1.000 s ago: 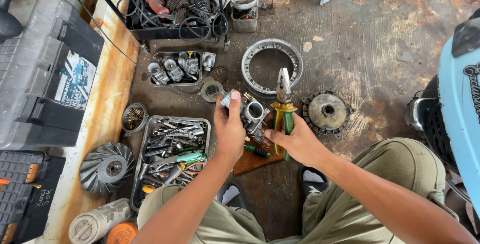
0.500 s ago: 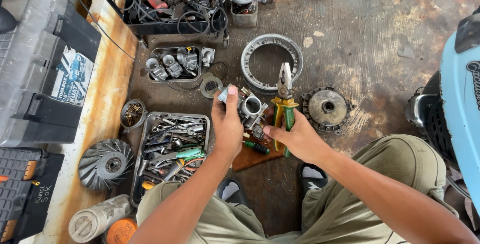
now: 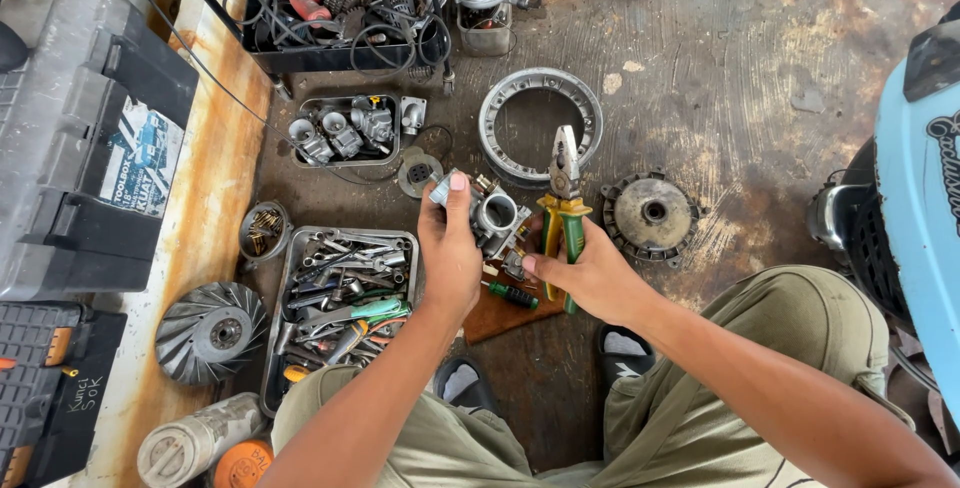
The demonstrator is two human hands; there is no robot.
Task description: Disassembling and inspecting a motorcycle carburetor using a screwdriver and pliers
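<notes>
My left hand (image 3: 450, 253) grips a small grey metal carburetor (image 3: 492, 215) and holds it over the floor, thumb on its top left corner. My right hand (image 3: 592, 278) is closed around the green and yellow handles of a pair of pliers (image 3: 563, 210), jaws pointing away from me beside the carburetor. A green-handled screwdriver (image 3: 512, 295) lies on a reddish wooden board (image 3: 505, 316) just under both hands. My knees in khaki trousers frame the bottom of the view.
A metal tray of wrenches (image 3: 340, 288) lies left of my hands, a tray of carburetors (image 3: 345, 130) beyond it. A metal ring (image 3: 541, 120) and a round toothed hub (image 3: 650, 215) lie ahead. A grey toolbox (image 3: 80, 138) stands left, a light blue scooter body (image 3: 925, 188) right.
Both hands keep their grip on the carburetor and pliers and stay in nearly the same place. The view has shifted slightly.
</notes>
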